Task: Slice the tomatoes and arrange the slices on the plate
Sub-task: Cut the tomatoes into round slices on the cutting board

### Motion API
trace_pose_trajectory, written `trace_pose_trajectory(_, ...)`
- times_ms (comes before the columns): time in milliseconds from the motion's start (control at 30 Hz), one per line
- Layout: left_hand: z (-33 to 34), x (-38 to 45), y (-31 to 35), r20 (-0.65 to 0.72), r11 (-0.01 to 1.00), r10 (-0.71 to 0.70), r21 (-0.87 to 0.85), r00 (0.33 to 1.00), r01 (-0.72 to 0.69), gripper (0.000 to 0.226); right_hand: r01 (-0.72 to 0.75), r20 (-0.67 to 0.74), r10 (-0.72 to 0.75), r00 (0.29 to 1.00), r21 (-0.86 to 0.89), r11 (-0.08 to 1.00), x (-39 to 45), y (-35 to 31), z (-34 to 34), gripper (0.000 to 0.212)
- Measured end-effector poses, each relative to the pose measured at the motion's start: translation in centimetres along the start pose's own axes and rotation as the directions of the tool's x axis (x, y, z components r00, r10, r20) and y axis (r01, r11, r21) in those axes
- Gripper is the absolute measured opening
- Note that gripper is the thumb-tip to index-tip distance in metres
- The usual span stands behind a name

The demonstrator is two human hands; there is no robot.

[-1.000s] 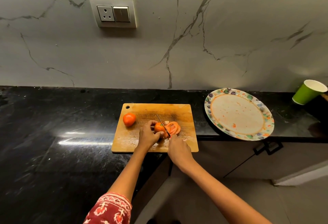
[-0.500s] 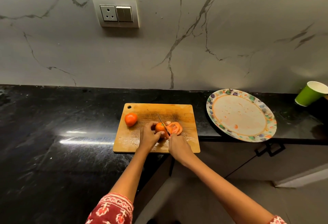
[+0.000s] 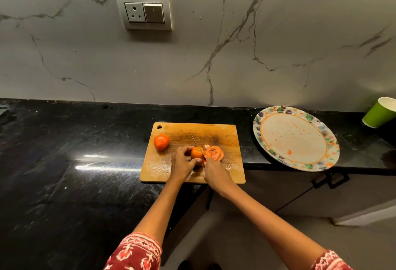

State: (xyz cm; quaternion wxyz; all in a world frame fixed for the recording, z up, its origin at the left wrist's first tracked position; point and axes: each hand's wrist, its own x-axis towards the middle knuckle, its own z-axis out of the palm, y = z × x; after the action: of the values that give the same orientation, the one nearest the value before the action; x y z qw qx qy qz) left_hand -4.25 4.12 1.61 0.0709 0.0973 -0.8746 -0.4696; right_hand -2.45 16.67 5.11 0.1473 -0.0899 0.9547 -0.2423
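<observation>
Your left hand (image 3: 182, 161) gripped the tomato (image 3: 196, 155); your right hand (image 3: 215, 170) held the knife (image 3: 198, 145), blade running toward 11 o'clock.

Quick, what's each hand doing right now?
Left hand: holding the tomato being cut on the cutting board.
Right hand: gripping the knife.

Green paper cup (image 3: 380, 112) tilted at far right of black counter (image 3: 64, 184); socket-and-switch plate (image 3: 144, 10) on marble wall.
</observation>
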Motion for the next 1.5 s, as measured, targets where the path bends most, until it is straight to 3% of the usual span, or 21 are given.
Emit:
trace_pose_trajectory(1033, 0.0, 0.1, -0.9, 0.057, 0.998, -0.013, -0.054, 0.998, 0.016, 0.036, -0.06, 0.076, 0.067, 0.995, -0.092, 0.994, -0.6, 1.5, 1.8, 0.026)
trace_pose_trajectory(1167, -0.9, 0.9, -0.6, 0.185, 0.998, -0.044, -0.041, 0.982, 0.052, 0.043, -0.052, 0.071, 0.065, 0.995, -0.173, 0.984, -3.3, 3.5, 2.2, 0.021)
trace_pose_trajectory(1300, -1.7, 1.6, 0.0, 0.339, 0.995, 0.025, 0.083, 0.94, -0.057, 0.059, -0.062, 0.071, 0.073, 0.995, -0.142, 0.988, -2.9, 3.1, 1.8, 0.022)
trace_pose_trajectory(1400, -1.7, 1.2, 0.0, 0.347, 0.984, 0.071, 0.127, 0.935, -0.122, 0.056, -0.086, 0.063, 0.09, 0.994, -0.059, 0.995, -2.6, 3.1, 1.3, 0.028)
trace_pose_trajectory(1500, -1.6, 0.9, -0.1, 0.352, 0.975, 0.137, 0.115, 0.926, -0.188, 0.068, -0.093, 0.023, 0.092, 0.996, 0.071, 0.993, -2.7, 3.3, 1.0, 0.031)
